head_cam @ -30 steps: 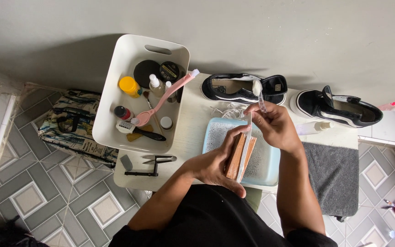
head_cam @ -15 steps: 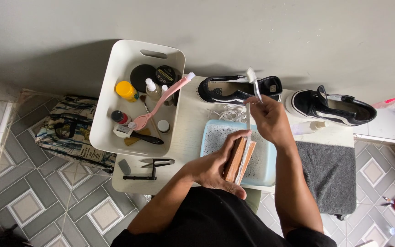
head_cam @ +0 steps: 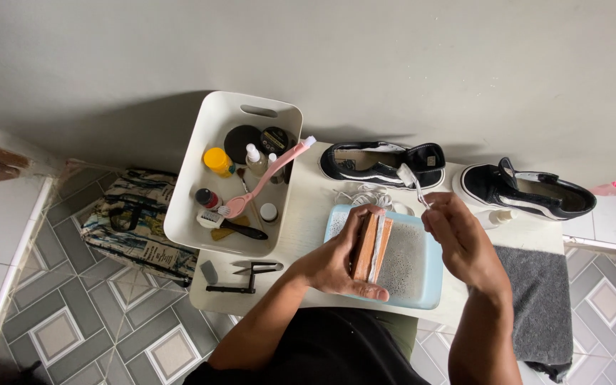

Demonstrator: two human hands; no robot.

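Grip: left hand [head_cam: 336, 260] clasps insole [head_cam: 369, 246] over tray [head_cam: 429, 285]; right hand [head_cam: 461, 239] pinches toothbrush [head_cam: 413, 184]. Best to brace insole edge, scrubbing with short strokes.

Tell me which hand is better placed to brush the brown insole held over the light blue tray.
Right, probably. The right hand holds the white toothbrush, while the left hand grips the brown insole.

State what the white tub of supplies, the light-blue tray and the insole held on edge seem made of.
White rectangular tub: likely plastic, smooth moulded walls and cut handle. Light-blue shallow tray: probably plastic, rounded glossy rim. Brown flat insole in the left hand: perhaps leather or board, layered edges.
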